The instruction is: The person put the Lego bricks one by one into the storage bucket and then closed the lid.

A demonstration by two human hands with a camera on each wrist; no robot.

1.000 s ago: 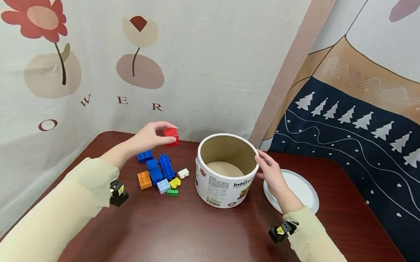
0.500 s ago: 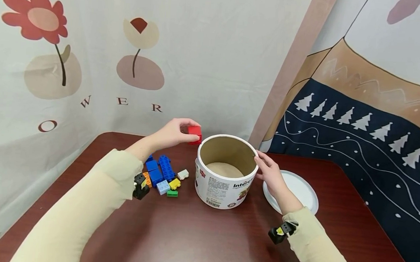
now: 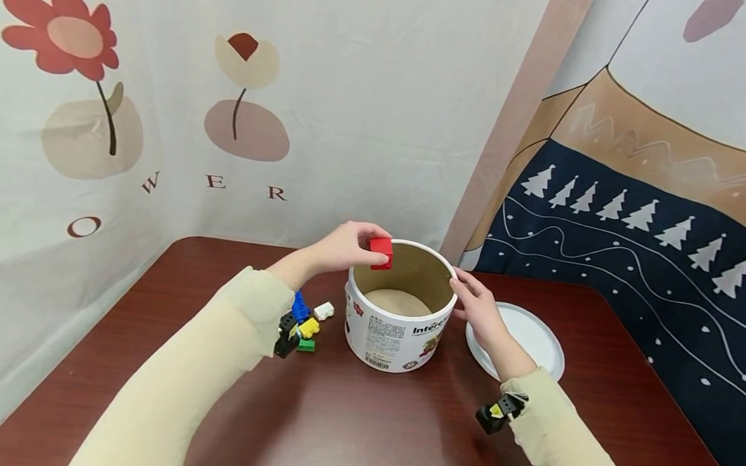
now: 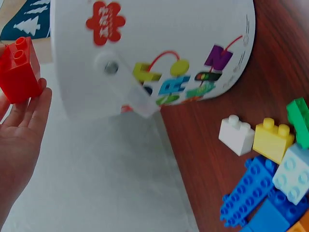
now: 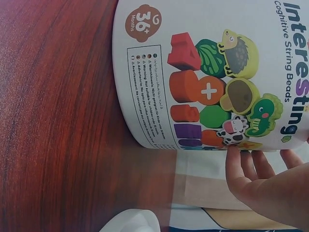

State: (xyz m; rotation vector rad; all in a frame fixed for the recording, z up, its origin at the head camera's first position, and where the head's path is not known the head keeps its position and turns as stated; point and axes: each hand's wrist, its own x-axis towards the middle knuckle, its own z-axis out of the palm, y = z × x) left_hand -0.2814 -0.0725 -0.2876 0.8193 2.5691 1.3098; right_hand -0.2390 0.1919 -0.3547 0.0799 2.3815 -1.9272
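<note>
A red toy brick (image 3: pixel 381 253) is pinched between the thumb and fingers of my left hand (image 3: pixel 347 248), over the left part of the rim of a white round bucket (image 3: pixel 380 339). The left wrist view shows two studs on the red brick (image 4: pixel 21 70). My right hand (image 3: pixel 484 313) holds the bucket at its right rim and outer wall. In the right wrist view its fingers (image 5: pixel 236 169) touch the printed wall (image 5: pixel 145 106). The visible part of the bucket's floor is bare.
Loose bricks lie left of the bucket: white (image 3: pixel 324 311), yellow (image 3: pixel 309 327), green (image 3: pixel 306 345) and blue (image 3: pixel 300 306). My left sleeve hides others, which show in the left wrist view, such as a light blue brick (image 4: pixel 292 174). A white round lid (image 3: pixel 541 340) lies at right.
My left hand has carried the red brick rightward from above the loose bricks to the bucket's rim. The left forearm now covers more of the bricks. My right hand and the bucket stay put.
</note>
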